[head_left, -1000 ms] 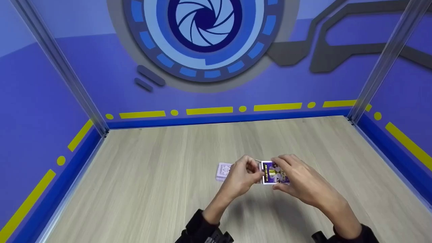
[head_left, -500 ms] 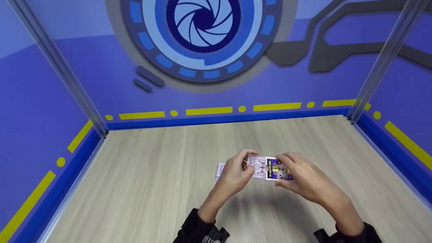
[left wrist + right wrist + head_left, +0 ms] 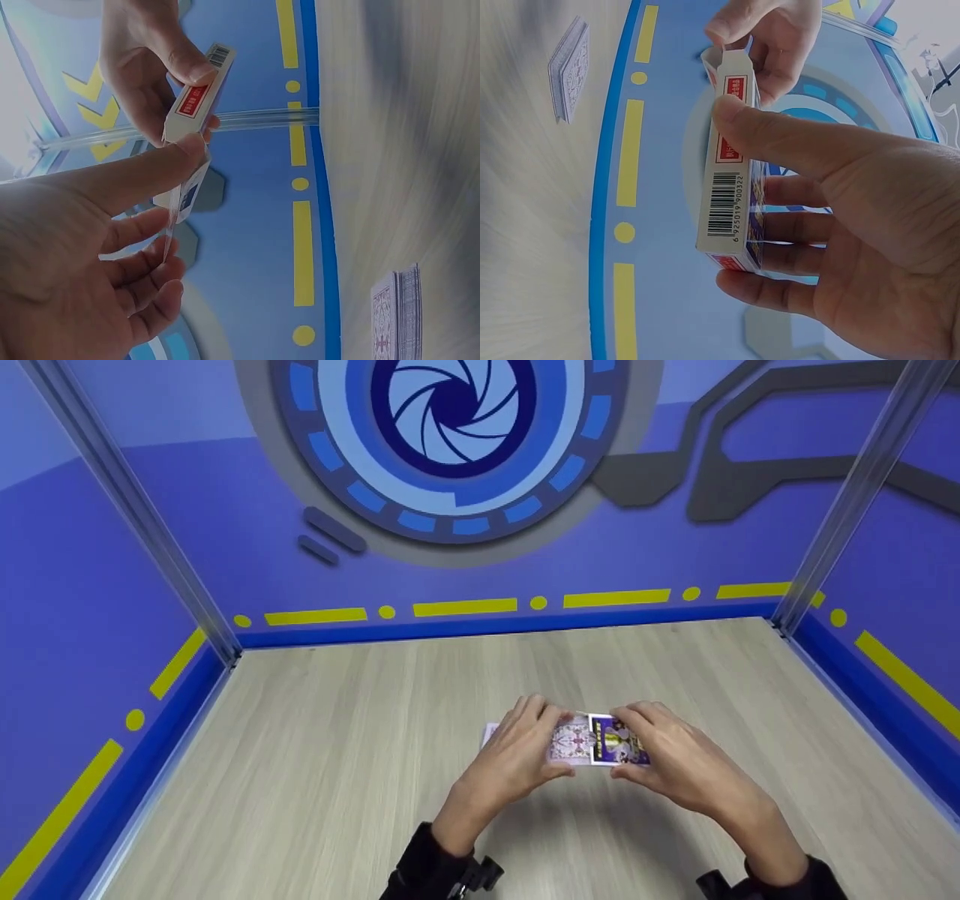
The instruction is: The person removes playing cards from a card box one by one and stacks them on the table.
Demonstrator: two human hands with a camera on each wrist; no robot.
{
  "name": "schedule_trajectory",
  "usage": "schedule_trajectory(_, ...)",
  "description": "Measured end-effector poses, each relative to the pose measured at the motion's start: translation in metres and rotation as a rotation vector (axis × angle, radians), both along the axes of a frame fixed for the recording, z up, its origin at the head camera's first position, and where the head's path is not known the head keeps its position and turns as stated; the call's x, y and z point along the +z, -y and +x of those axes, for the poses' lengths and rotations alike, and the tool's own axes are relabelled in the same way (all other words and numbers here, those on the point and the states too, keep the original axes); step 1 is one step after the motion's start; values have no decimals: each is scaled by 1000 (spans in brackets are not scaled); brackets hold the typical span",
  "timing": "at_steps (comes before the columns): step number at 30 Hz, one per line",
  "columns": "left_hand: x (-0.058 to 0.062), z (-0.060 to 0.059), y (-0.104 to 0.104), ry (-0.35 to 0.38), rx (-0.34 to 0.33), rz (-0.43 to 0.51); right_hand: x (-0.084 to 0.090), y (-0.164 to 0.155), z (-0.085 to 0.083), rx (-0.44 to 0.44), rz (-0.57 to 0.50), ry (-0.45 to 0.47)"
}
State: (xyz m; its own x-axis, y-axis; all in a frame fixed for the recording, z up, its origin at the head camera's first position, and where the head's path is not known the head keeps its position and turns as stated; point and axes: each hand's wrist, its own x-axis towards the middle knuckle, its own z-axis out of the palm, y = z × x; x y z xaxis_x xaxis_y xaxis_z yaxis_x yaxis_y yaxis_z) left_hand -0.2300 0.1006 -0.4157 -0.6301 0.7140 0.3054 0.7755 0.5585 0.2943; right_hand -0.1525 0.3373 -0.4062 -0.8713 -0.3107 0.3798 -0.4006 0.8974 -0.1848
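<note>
Card box [image 3: 616, 741]: your right hand [image 3: 679, 769] clamps it steady so left hand [image 3: 517, 757] can pinch the cards [image 3: 571, 741] at its mouth.

Right hand [image 3: 855, 225] gripping a card box [image 3: 731, 176] by its long edges, thumb across the side with the red label, fingers curled round the far face, barcode facing the camera. Left hand [image 3: 769, 37] pinching the open flap at the top end of the box. Stack of cards [image 3: 568, 69] lying well apart on the pale wood tabletop [image 3: 525, 225], near the blue and yellow wall stripe [image 3: 630, 157].
</note>
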Motion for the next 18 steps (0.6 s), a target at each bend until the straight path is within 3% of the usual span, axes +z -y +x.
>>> schedule_trajectory(9,3,-10,10,9,-18,8,3,-6,1,-8,3,12)
schedule_trajectory(18,-1,-29,24,52,40,46,6,-16,5,-76,12,30)
